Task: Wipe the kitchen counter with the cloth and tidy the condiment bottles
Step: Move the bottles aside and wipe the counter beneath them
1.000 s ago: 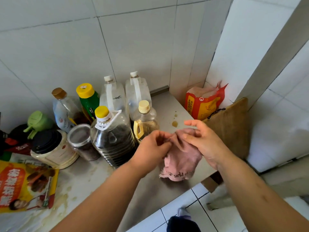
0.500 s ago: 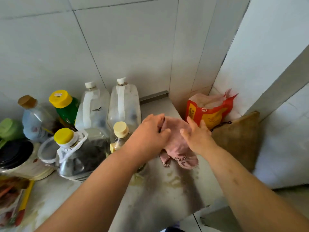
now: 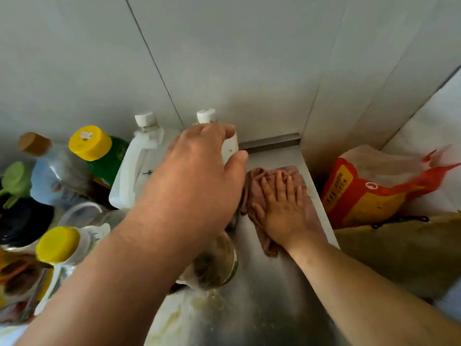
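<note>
Pink cloth (image 3: 257, 178): soft, limp, at the tabletop's (image 3: 269, 283) far right corner under your right hand (image 3: 287, 208), fingers (image 3: 282, 181) straight, slightly spread; press flat, it likely bunches; your left hand (image 3: 197, 181) curls round the white-capped jug (image 3: 230, 146), probably slick.

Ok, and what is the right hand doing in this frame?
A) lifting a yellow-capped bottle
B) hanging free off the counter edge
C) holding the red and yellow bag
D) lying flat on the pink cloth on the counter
D: the right hand lies with straight fingers on the pink cloth, which sits on the steel counter, apart from the red and yellow bag.
</note>
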